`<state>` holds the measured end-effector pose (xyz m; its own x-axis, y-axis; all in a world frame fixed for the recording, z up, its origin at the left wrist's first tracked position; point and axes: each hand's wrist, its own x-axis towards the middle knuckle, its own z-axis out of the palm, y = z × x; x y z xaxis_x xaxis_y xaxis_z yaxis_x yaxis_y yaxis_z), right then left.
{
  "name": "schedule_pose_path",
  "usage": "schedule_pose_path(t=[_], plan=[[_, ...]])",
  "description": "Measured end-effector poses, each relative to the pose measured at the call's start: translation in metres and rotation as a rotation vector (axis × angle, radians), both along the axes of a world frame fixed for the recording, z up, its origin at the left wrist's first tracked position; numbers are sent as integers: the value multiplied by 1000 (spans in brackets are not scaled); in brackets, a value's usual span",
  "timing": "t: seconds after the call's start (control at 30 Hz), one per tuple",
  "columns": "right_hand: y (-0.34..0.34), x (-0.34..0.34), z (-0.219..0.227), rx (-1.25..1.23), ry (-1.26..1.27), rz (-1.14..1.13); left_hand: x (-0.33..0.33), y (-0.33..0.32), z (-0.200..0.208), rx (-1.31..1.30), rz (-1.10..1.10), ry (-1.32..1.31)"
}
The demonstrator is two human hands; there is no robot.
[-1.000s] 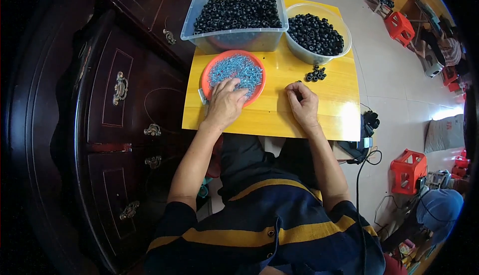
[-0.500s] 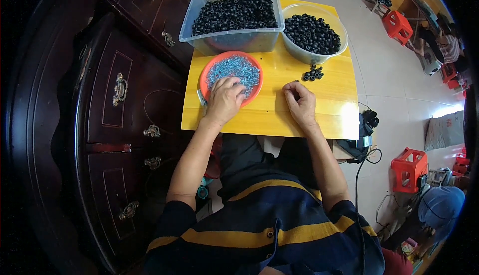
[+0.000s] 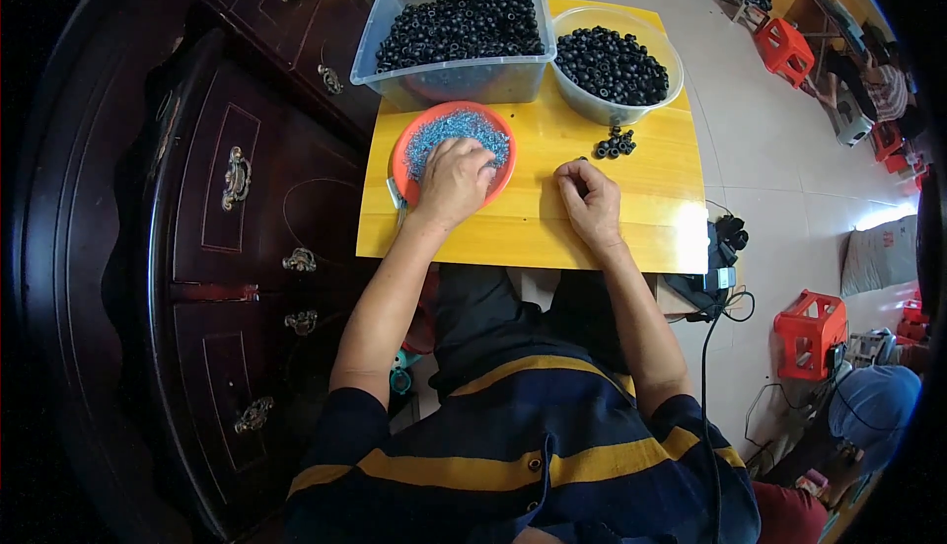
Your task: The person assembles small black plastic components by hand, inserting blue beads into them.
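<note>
Many blue bits [image 3: 456, 126] may spill if the left hand [image 3: 454, 181], grip hidden, tips the bowl [image 3: 399, 162]; the right hand [image 3: 594, 207] is curled, hold unclear.

Glare whitens the surface [image 3: 651, 214] right of the right hand [image 3: 592, 204] and the floor [image 3: 764, 169] farther right; left of the left hand [image 3: 456, 182], the cabinet [image 3: 229, 268] is dim, its edges fisheye-bent.
</note>
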<state>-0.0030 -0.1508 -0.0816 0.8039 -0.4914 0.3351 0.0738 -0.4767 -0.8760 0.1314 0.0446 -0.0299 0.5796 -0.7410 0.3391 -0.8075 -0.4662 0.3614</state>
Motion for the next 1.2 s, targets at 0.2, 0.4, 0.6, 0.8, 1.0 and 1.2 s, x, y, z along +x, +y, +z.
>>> schedule_pose_path(t=[0.2,0.4,0.6,0.8,1.0,1.2], plan=[[0,2,-2,28,3,4,3,-13,-4,21,4,-88],[-2,1,-2,13,23,-2,5,-9,-8,19,-14,-113],[0,1,-1,27,-3,-1,4,-7,-8,-52,-24,-125],[-1,0,0,11,22,-8,2,0,-12,-88,26,-122],[-3,0,-3,-66,0,-22,-4,7,-3,-171,90,-48],[-1,1,-2,-69,-23,-24,-7,13,-6,-191,179,18]])
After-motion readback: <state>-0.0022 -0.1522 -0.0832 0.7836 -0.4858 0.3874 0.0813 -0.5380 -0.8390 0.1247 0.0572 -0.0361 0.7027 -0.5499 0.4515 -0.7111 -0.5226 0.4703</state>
